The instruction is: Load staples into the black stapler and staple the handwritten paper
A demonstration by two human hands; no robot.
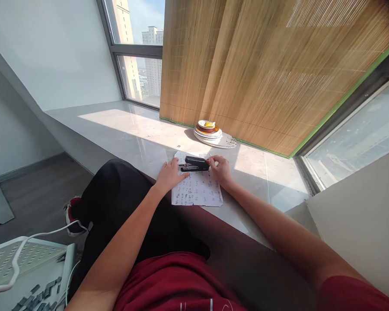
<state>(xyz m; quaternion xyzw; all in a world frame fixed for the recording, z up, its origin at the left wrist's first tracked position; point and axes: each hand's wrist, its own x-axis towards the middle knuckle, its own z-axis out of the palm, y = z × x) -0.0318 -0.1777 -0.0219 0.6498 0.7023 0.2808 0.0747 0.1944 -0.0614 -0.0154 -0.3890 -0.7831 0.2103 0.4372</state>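
Note:
A black stapler (196, 164) lies across the upper part of a sheet of paper (197, 192) covered in handwriting, on the pale sill. My right hand (221, 170) pinches the stapler's right end between thumb and fingers. At the stapler's left end, my left hand (171, 173) rests on the paper's left edge, thumb stretched out beneath the stapler's tip and fingers apart from the thumb.
Behind the paper stands a stack of plates (208, 134) beside a flat oval piece (227, 141). A bamboo blind (246, 77) hangs behind. At lower left is a white perforated rack (22, 259) with a white cable (16, 263).

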